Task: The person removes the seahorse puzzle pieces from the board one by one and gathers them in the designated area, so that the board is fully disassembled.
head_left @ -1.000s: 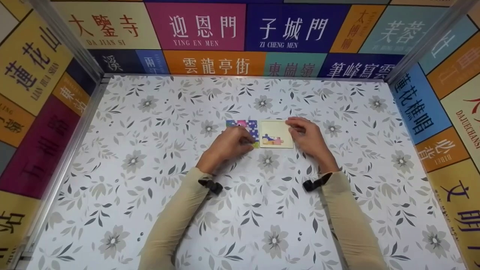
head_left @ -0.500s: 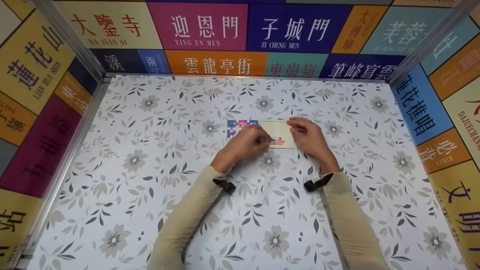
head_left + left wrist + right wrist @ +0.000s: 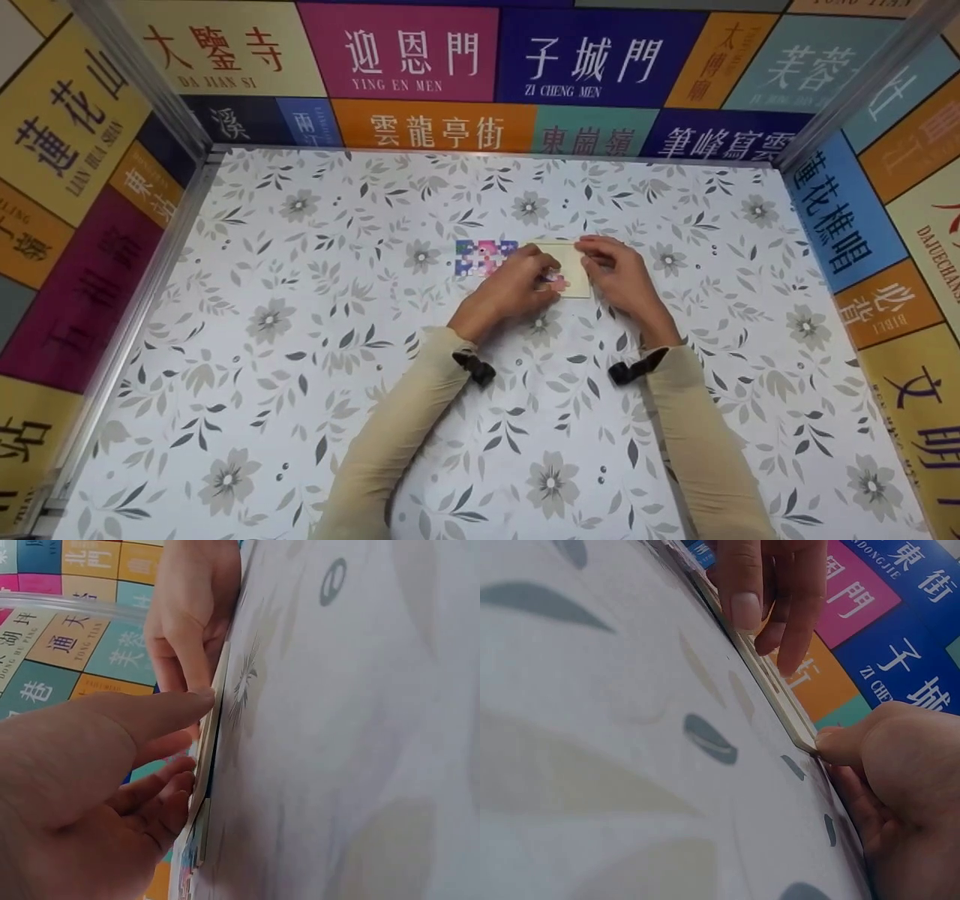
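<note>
A square cream puzzle tray [image 3: 571, 261] lies near the table's middle, with a few joined jigsaw pieces [image 3: 558, 285] along its lower part. My left hand [image 3: 510, 283] is over the tray's left half, holding a purple-and-white jigsaw piece [image 3: 552, 275] down at the joined ones. The left thumb rests at the tray's front edge in the left wrist view, and the fingers hide much of the piece. At the right side my right hand [image 3: 621, 274] grips the tray's edge, its thumb [image 3: 840, 744] against a corner in the right wrist view.
Left of the tray lies a colourful jigsaw section [image 3: 472, 259] with a pink figure, partly behind my left hand. A white table [image 3: 300, 420] with a grey leaf pattern stretches around. Printed panels [image 3: 420, 52] with large characters wall in the back and both sides.
My left hand has moved right from the jigsaw section onto the tray, and a purple-and-white piece now shows at its fingertips. The right hand has stayed at the tray's right edge.
</note>
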Available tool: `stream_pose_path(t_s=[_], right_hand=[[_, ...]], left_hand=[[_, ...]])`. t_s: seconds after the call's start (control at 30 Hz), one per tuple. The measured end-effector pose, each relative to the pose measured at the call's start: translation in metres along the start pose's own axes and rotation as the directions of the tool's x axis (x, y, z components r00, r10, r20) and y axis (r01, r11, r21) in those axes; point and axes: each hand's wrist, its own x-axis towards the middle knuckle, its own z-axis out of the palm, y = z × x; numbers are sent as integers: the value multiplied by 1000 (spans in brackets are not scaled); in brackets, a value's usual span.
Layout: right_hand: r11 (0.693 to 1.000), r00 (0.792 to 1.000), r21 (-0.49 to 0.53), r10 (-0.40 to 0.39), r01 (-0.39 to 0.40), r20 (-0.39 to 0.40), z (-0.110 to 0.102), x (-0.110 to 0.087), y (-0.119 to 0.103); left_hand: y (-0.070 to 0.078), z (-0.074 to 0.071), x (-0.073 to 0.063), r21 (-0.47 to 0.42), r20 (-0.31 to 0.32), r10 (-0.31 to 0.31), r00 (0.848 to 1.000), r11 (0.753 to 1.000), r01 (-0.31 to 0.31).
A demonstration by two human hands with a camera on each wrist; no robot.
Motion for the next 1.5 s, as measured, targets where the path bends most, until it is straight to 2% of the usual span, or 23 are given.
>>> stream_pose_path(t_s=[0.27, 0.3, 0.33, 0.5, 0.57, 0.73, 1.13, 1.3, 1.5], right_hand=[[1000, 1000, 0, 11, -11, -2, 1, -1, -1], [1000, 1000, -2, 11, -11, -3, 1, -1, -1], [1000, 1000, -3, 12, -12, -3, 1, -1, -1], [1000, 1000, 3, 21, -21, -6, 0, -1, -1], [1000, 1000, 7, 22, -22, -4, 0, 0, -1], [999, 1000, 22, 25, -25, 1, 1, 0, 0], [999, 1000, 31, 17, -17, -6, 1, -1, -6], [1000, 1000, 28, 6, -5, -8, 1, 0, 1], [1000, 1000, 19, 14, -14, -12, 1, 0, 0]], left_hand=[[1, 2, -1, -20, 18, 8, 1000, 1000, -8], [1, 2, -1, -19, 16, 16, 1000, 1000, -16], [-5, 8, 2, -15, 5, 31, 999, 999, -31], [-7, 10, 2, -42, -23, 78, 997, 996, -79], [-1, 4, -2, -69, -21, 68, 997, 995, -69], [-3, 4, -4, -92, -11, 28, 1000, 995, -29], [-6, 3, -2, -97, 7, 48, 999, 994, -47], [-5, 4, -1, -155, -28, 15, 999, 988, -20], [-1, 4, 0, -152, -71, -4, 997, 988, -6]])
